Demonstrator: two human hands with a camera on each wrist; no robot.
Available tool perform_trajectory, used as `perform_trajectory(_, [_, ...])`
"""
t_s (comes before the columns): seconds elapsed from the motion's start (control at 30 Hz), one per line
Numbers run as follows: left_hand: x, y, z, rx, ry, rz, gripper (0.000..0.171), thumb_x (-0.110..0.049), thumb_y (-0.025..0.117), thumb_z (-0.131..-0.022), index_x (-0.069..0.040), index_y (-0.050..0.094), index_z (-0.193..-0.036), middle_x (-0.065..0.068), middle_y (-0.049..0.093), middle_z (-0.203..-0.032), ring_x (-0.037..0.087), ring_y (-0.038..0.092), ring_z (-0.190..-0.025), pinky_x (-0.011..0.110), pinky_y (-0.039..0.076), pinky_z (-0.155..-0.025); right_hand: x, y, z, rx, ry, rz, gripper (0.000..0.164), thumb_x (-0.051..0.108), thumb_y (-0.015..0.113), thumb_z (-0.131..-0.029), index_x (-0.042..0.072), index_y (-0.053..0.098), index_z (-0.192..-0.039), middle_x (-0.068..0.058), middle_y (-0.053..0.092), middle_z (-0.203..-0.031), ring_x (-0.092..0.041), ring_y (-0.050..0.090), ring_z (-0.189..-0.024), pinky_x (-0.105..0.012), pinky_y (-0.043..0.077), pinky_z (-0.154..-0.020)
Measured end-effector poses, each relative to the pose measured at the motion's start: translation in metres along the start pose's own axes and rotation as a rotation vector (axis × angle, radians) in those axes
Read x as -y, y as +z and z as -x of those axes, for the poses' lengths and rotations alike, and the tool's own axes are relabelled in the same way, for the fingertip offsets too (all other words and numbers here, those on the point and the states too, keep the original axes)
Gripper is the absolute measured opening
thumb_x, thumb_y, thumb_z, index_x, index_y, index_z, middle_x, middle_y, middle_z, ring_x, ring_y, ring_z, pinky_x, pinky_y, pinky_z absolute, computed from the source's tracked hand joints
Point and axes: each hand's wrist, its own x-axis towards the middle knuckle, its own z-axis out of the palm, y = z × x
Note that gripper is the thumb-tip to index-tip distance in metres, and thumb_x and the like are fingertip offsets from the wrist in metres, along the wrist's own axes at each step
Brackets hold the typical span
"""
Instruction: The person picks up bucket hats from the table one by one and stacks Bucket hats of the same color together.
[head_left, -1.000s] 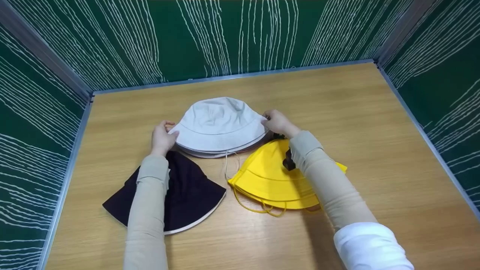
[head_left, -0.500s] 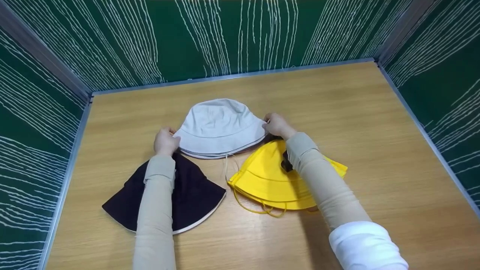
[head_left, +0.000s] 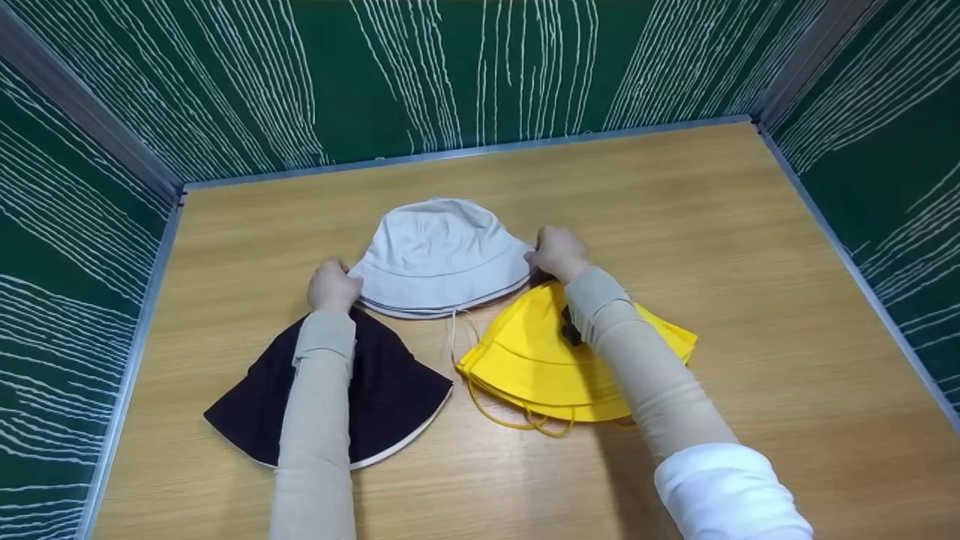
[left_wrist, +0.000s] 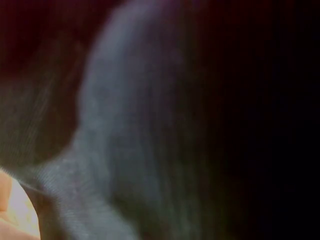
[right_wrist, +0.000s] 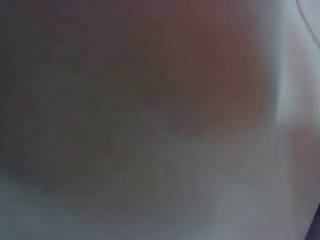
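A white bucket hat (head_left: 442,247) lies toward the back middle of the table, its layered brim facing the front and a thin white cord hanging from it. My left hand (head_left: 332,285) pinches the brim's left end. At the right end, my right hand (head_left: 559,253) pinches the brim as well. Below my left forearm lies a black bucket hat (head_left: 394,390) with a pale edge, partly covered by the sleeve. A stack of yellow hats (head_left: 540,360) with yellow cords sits under my right forearm. Both wrist views are mostly blocked by blurred cloth.
The wooden table (head_left: 787,337) is bordered by a grey metal edge (head_left: 465,154). Green panels (head_left: 337,82) with white wavy lines rise at the back and on both sides. A small dark object (head_left: 571,328) shows by the right sleeve over the yellow hats.
Both hands and the white hat have shifted slightly toward the front. My left hand has moved a little to the right, its forearm covering more of the black hat's middle.
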Motion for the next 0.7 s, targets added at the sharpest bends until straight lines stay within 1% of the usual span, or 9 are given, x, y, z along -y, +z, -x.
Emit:
perform_trajectory(0.17, [-0.002, -0.001, 0.001, 0.010, -0.008, -0.029, 0.018, -0.015, 0.054, -0.087, -0.002, 0.054, -0.100, 0.019, 0.060, -0.105, 0.035, 0.057, -0.100, 0.045, 0.045, -0.086, -0.002, 0.000, 0.000, 0.011, -0.002, 0.031, 0.026, 0.024, 0.060, -0.089, 0.000, 0.064, -0.097, -0.015, 0.064, -0.095, -0.028, 0.055, -0.084, -0.043, 0.048, -0.077])
perform_trajectory(0.23, [-0.003, -0.001, 0.001, 0.012, -0.010, -0.034, 0.017, -0.014, 0.054, -0.087, -0.002, 0.054, -0.100, 0.019, 0.060, -0.105, 0.036, 0.057, -0.101, 0.046, 0.045, -0.086, -0.002, -0.001, 0.000, 0.024, 0.000, 0.031, 0.028, 0.024, 0.060, -0.089, -0.001, 0.063, -0.101, -0.016, 0.064, -0.099, -0.028, 0.055, -0.087, -0.043, 0.047, -0.080])
perform_trajectory(0.3, [-0.003, -0.002, 0.003, 0.019, -0.010, -0.033, 0.019, -0.014, 0.053, -0.087, -0.002, 0.054, -0.101, 0.019, 0.059, -0.106, 0.036, 0.056, -0.101, 0.046, 0.045, -0.086, -0.002, -0.002, 0.000, 0.033, 0.002, 0.020, 0.028, 0.024, 0.060, -0.090, -0.001, 0.063, -0.102, -0.016, 0.064, -0.099, -0.027, 0.054, -0.086, -0.042, 0.047, -0.080])
perform_trajectory(0.43, [-0.004, -0.006, 0.004, 0.034, -0.009, -0.016, 0.028, -0.013, 0.051, -0.087, 0.000, 0.054, -0.112, 0.021, 0.059, -0.114, 0.036, 0.055, -0.106, 0.046, 0.044, -0.090, -0.005, -0.005, 0.002, 0.040, -0.004, -0.017, 0.028, 0.023, 0.061, -0.089, -0.001, 0.061, -0.101, -0.015, 0.062, -0.097, -0.026, 0.052, -0.082, -0.040, 0.046, -0.077])
perform_trajectory(0.57, [-0.007, -0.009, 0.005, 0.038, 0.008, 0.011, 0.042, -0.014, 0.050, -0.087, 0.000, 0.049, -0.127, 0.023, 0.054, -0.124, 0.039, 0.052, -0.114, 0.047, 0.042, -0.095, -0.008, -0.010, 0.004, 0.049, -0.002, -0.048, 0.028, 0.023, 0.061, -0.087, -0.002, 0.060, -0.102, -0.016, 0.061, -0.098, -0.027, 0.052, -0.084, -0.041, 0.046, -0.078])
perform_trajectory(0.7, [-0.014, -0.011, 0.007, 0.039, 0.034, 0.047, 0.047, -0.016, 0.052, -0.090, 0.000, 0.044, -0.133, 0.024, 0.049, -0.129, 0.040, 0.048, -0.118, 0.048, 0.041, -0.097, -0.008, -0.016, 0.006, 0.057, 0.013, -0.088, 0.027, 0.022, 0.061, -0.086, -0.001, 0.060, -0.101, -0.015, 0.060, -0.097, -0.027, 0.052, -0.085, -0.039, 0.046, -0.077])
